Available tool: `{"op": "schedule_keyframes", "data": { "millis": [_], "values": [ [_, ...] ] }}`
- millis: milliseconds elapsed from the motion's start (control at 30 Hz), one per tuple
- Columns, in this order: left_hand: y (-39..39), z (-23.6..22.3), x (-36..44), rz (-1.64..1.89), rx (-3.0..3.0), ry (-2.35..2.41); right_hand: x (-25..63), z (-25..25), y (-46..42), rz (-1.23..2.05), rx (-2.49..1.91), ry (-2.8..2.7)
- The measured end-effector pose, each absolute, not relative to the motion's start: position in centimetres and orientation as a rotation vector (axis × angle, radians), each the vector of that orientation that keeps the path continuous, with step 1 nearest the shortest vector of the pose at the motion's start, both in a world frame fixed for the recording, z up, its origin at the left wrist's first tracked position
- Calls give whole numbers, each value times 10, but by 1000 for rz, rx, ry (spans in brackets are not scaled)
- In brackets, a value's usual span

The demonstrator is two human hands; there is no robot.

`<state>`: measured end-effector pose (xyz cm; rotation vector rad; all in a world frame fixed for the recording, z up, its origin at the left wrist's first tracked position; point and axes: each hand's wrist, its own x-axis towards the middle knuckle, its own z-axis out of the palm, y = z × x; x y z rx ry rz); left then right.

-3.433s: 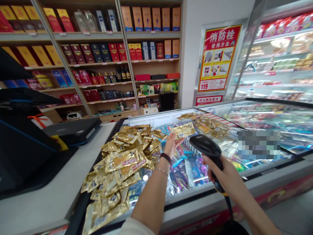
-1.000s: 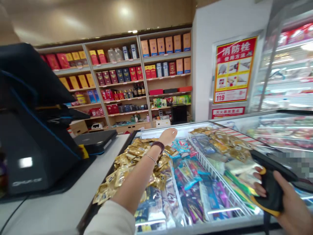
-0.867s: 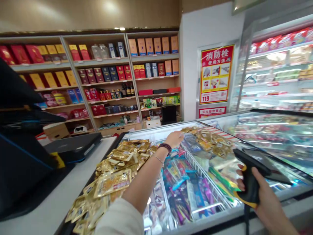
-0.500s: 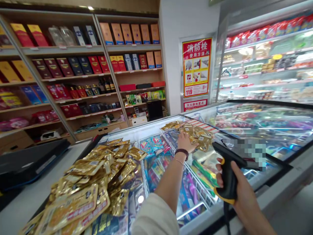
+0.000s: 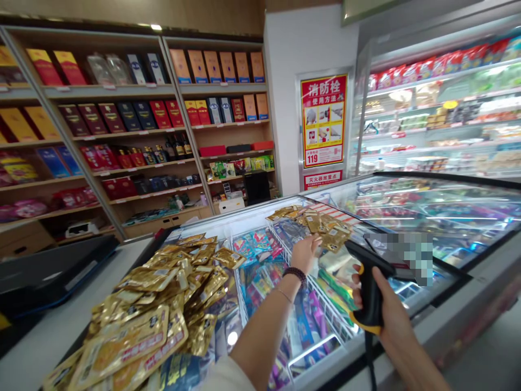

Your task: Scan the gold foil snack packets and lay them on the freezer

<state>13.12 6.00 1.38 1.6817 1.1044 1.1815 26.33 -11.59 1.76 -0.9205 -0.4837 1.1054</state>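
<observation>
My left hand [image 5: 306, 254] is over the glass-topped freezer, beside a smaller spread of gold foil packets [image 5: 325, 225]. Its fingers are drawn together at the near edge of these packets; whatever they may grip is too small to make out. In my right hand [image 5: 385, 304] is a black and yellow barcode scanner [image 5: 369, 290], held by its handle with the head tilted toward the packets. A cable hangs from the handle's bottom. A large heap of gold foil packets [image 5: 163, 293] lies on the left part of the freezer top.
Under the glass, wire baskets [image 5: 325, 320] hold colourful packages. A partly pixelated dark device [image 5: 391, 252] rests on the freezer right of the scanner. At left, a black case-like object [image 5: 61, 271] sits on a pale counter [image 5: 52, 331]. Shelves of boxes [image 5: 134, 117] stand behind.
My left hand has drawn back from the smaller group of packets, its fingers going from spread to bunched. My right hand still holds the scanner, and the view has shifted slightly.
</observation>
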Motion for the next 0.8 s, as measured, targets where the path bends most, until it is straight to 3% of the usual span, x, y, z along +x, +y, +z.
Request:
{"op": "schedule_keyframes", "data": {
  "millis": [500, 800],
  "values": [
    [-12, 33, 27, 1464, 639, 709, 222, 49, -154, 1208, -993, -800],
    [-26, 48, 9, 1432, 601, 605, 192, 69, -181, 1010, -1196, -1280]
  ]
}}
